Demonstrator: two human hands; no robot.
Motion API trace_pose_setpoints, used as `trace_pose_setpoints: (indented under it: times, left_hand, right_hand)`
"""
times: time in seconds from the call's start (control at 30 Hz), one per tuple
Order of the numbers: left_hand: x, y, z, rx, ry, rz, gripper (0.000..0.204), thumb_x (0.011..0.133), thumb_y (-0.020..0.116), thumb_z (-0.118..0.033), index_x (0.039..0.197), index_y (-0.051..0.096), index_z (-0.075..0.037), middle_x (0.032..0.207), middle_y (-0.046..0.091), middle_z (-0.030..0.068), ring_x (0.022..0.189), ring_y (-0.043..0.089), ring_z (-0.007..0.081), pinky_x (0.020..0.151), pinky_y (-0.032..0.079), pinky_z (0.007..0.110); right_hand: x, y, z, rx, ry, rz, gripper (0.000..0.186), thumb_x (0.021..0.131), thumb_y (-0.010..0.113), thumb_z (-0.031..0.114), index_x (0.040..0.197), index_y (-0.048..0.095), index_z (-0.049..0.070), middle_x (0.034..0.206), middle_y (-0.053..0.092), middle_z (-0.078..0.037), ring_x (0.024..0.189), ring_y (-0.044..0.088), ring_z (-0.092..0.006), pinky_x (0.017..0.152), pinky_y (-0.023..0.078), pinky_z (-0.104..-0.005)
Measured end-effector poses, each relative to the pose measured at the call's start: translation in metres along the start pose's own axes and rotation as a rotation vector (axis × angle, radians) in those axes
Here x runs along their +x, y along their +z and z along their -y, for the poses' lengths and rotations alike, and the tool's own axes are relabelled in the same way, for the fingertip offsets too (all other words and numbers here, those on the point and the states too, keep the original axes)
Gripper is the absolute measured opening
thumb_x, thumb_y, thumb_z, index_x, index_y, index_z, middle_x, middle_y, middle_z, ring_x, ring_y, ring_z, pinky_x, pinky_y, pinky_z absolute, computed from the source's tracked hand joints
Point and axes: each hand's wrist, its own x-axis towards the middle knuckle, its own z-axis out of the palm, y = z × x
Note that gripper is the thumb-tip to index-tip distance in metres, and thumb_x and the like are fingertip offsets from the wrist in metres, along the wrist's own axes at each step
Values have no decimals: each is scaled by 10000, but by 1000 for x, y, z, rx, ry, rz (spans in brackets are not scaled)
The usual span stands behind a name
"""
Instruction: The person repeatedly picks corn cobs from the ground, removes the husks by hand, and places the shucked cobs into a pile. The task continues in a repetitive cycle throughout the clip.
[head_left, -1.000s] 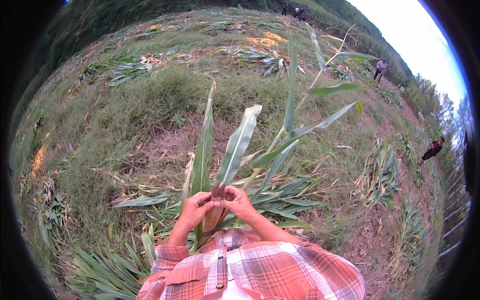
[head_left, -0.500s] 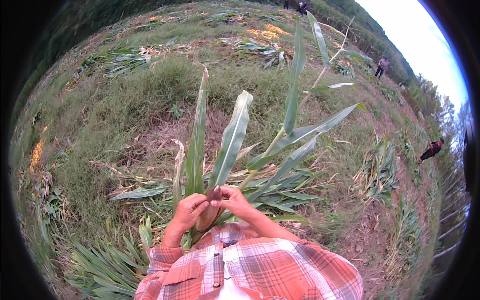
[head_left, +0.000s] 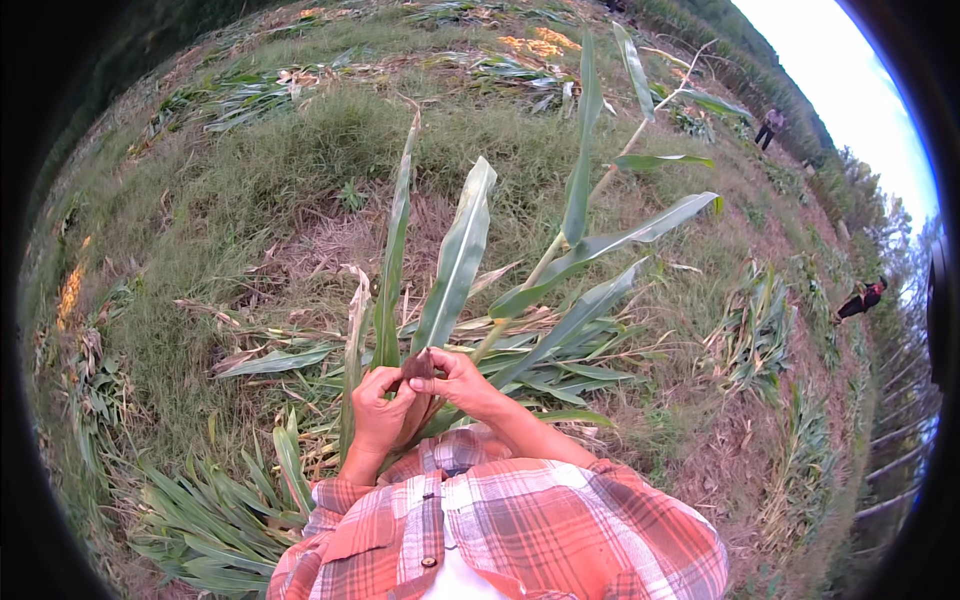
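Left hand (head_left: pixel 378 405) and right hand (head_left: pixel 460 384) are held close together in front of the chest, at the top of one ear of corn (head_left: pixel 413 418). By the left hand, the dark brown tip (head_left: pixel 418 367) of the ear is pinched from its left side, between thumb and bent fingers. By the right hand, the same tip is pinched from the other side, with the thumb laid across it. The ear is pointed upward between the two hands, and its lower part is partly covered by the left hand. It is wrapped in a tan husk, so the kernels inside cannot be seen.

Behind the hands, a long narrow leaf (head_left: pixel 392 270) and a broad green leaf (head_left: pixel 455 265) are raised almost upright. To the right, a tall stalk (head_left: pixel 545 262) with several leaves is leaned away from the body. A plaid shirt (head_left: pixel 540 515) in orange and white is worn by the person.

On the ground, cut stalks (head_left: pixel 575 365) are spread just beyond the hands, and a green heap of leaves (head_left: pixel 210 530) is seen at lower left. Farther away, yellow corn (head_left: pixel 535 46) is piled on the grass (head_left: pixel 330 145). At the right, two other people (head_left: pixel 770 128) are seen, well apart from the hands.
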Motion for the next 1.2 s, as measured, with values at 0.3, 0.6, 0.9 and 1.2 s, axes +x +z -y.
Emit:
trace_pose_setpoints:
  times: [0.3, 0.6, 0.9, 1.2]
  left_hand:
    - [16, -19, 9, -864, -536, 82, 121, 895, 534, -47, 985, 608, -12, 988, 628, 31, 928, 568, 91, 852, 436, 229]
    - [-2, -1, 12, -509, -378, 423, 80, 940, 491, -124, 964, 501, -48, 820, 478, -31, 754, 426, 53, 683, 383, 201]
    - [-45, -78, 4, -364, -496, 679, 186, 927, 536, -216, 924, 561, -32, 791, 516, -31, 715, 455, 63, 626, 398, 236]
    - [-11, -22, 23, 445, -51, 278, 398, 775, 693, -249, 1095, 559, -52, 1005, 584, 137, 950, 563, 313, 816, 445, 387]
  right_hand:
    - [12, 21, 1, -260, -185, -432, 228, 884, 587, 167, 1021, 529, -6, 938, 579, -59, 862, 526, -114, 772, 438, -278]
    - [65, -38, -19, 169, -195, -960, 95, 945, 409, 86, 996, 434, 10, 828, 621, -120, 717, 613, -204, 671, 495, -326]
    - [64, -82, -77, 535, 57, -1088, 193, 958, 408, 98, 1071, 386, -57, 895, 585, -194, 760, 623, -323, 712, 544, -468]
    - [62, -3, -50, 298, -2, -656, 121, 960, 397, 87, 1010, 455, -6, 814, 618, -126, 732, 629, -225, 686, 515, -345]
